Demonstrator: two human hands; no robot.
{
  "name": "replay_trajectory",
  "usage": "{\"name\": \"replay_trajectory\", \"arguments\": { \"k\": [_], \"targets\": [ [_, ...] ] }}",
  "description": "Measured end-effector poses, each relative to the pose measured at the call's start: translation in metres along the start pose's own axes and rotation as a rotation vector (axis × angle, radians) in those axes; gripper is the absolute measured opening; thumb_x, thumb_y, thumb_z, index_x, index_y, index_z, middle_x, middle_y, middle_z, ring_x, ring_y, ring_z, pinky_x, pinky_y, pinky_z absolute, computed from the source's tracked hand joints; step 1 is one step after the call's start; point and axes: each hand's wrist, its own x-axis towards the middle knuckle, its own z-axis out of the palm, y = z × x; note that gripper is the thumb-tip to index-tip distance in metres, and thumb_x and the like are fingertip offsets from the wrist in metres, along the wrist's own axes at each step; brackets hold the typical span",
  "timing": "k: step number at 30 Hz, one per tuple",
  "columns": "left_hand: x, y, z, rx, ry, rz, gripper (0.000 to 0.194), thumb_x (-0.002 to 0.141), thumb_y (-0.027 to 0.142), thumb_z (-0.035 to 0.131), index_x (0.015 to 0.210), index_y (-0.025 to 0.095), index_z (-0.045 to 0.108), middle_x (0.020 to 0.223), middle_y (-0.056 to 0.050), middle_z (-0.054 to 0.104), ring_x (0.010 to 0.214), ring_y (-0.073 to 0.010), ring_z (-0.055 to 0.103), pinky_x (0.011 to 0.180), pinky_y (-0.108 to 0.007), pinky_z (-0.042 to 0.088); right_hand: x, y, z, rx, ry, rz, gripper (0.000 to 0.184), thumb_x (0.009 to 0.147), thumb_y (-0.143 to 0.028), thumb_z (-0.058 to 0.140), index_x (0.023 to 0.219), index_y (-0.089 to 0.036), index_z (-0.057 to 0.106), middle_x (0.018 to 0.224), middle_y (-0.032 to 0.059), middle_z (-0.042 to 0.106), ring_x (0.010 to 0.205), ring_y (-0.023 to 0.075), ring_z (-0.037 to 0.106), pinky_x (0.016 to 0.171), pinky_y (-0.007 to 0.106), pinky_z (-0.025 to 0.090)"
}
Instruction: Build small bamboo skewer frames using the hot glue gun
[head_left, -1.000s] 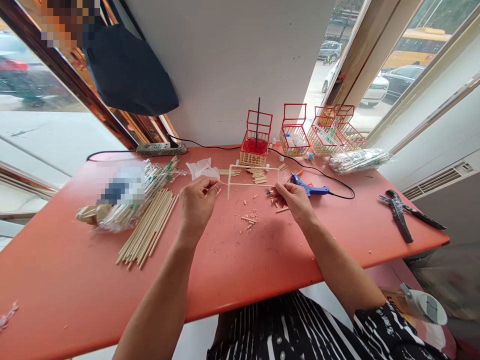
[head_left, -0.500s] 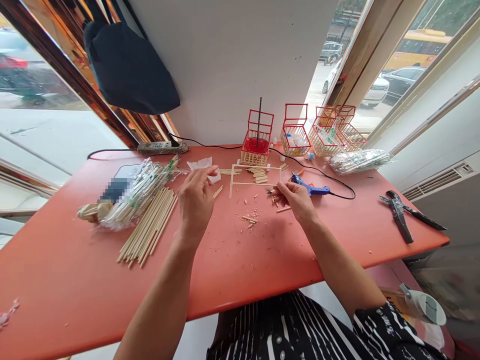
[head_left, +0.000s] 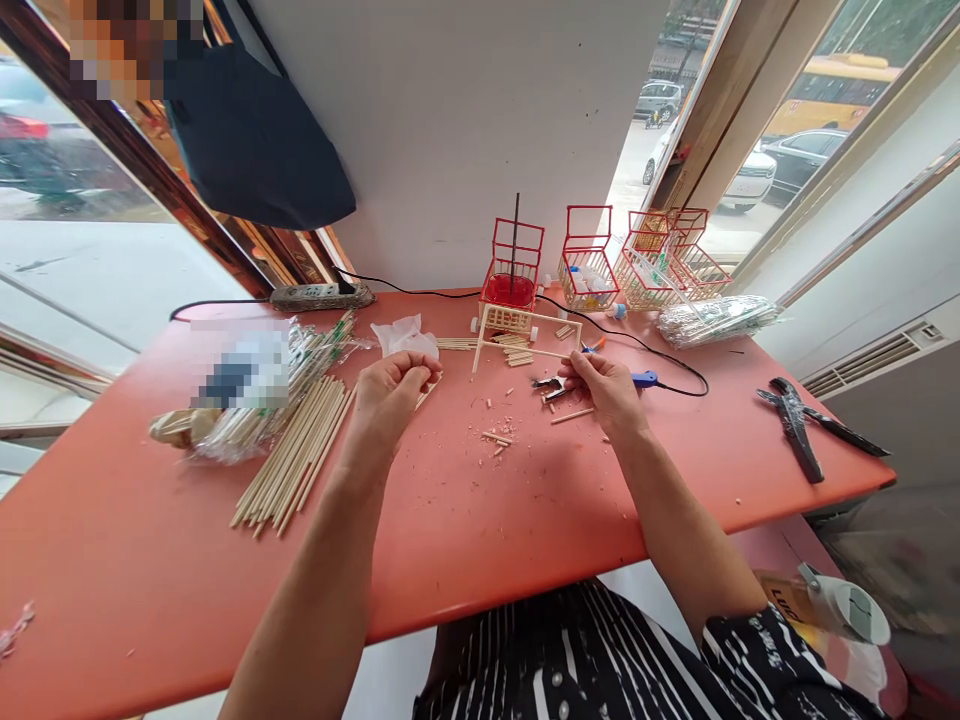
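Sticks [head_left: 296, 455] all over the left side, overlapping too much for me to count, every one slim, round and pale like wood. Two bare hands are up over one smooth red table [head_left: 480, 540]. Right hand [head_left: 602, 392] has its thumb and fingers clamped on one rectangular frame [head_left: 526, 350], right at its near right corner. I count four thin bars in it, and the left one pokes out past the near one. It looks held up off the table, middle of the scene, just near of a row of baskets [head_left: 510, 318]. Left hand [head_left: 391, 392] is well apart from the frame, thumb and fingertips together; can't tell if anything's pinched in there.

At least four baskets on the far side, slatted pale walls and red top rims, with the rightmost ones overlapping. One black rod [head_left: 515, 240] stands up out of the leftmost. One blue glue gun [head_left: 644, 380] is mostly hidden behind the right hand. Short cut pieces [head_left: 517, 356] lie beyond the middle, crumbly bits [head_left: 496, 438] nearer. Then two crinkly clear packs [head_left: 716, 320], left and far right, one crumpled white sheet [head_left: 405, 337], and one black two-handled tool [head_left: 796, 440] on the right.
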Motion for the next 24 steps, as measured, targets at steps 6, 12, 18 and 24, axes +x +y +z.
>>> {"name": "replay_trajectory", "arguments": {
  "k": [6, 12, 18, 24],
  "targets": [
    [-0.005, 0.002, 0.002, -0.105, -0.161, -0.127, 0.018, 0.062, 0.026, 0.075, 0.077, 0.015, 0.074, 0.074, -0.005, 0.068, 0.07, -0.014, 0.058, 0.067, -0.026, 0.043, 0.001, -0.004, -0.003, 0.009, 0.03, 0.005, 0.045, 0.063, -0.054, 0.085, 0.079, -0.014, 0.072, 0.074, 0.0057, 0.074, 0.053, 0.0092, 0.062, 0.041, 0.017, 0.04],
    [-0.01, 0.004, 0.013, -0.228, -0.196, -0.199, 0.023, 0.057, 0.029, 0.082, 0.07, 0.014, 0.072, 0.068, -0.004, 0.064, 0.064, -0.0122, 0.053, 0.061, -0.026, 0.04, 0.0, -0.006, -0.003, 0.039, 0.032, 0.012, 0.047, 0.06, -0.055, 0.087, 0.077, -0.014, 0.071, 0.071, 0.0048, 0.073, 0.052, 0.0085, 0.061, 0.041, 0.016, 0.04],
    [-0.011, -0.002, 0.021, -0.276, -0.249, -0.213, 0.019, 0.064, 0.03, 0.077, 0.067, 0.016, 0.064, 0.061, 0.0, 0.054, 0.055, -0.01, 0.046, 0.054, -0.024, 0.035, 0.0, -0.008, -0.003, 0.043, 0.014, 0.013, 0.046, 0.063, -0.055, 0.086, 0.079, -0.015, 0.072, 0.072, 0.0045, 0.073, 0.052, 0.0079, 0.06, 0.04, 0.016, 0.039],
    [-0.013, -0.001, 0.025, -0.39, -0.261, -0.316, 0.021, 0.068, 0.025, 0.065, 0.061, 0.019, 0.047, 0.052, 0.006, 0.037, 0.047, -0.0072, 0.035, 0.047, -0.021, 0.026, 0.0, -0.008, -0.004, 0.071, -0.002, 0.013, 0.046, 0.062, -0.055, 0.087, 0.079, -0.015, 0.072, 0.071, 0.0034, 0.072, 0.052, 0.0073, 0.058, 0.039, 0.015, 0.039]
  ]
}}
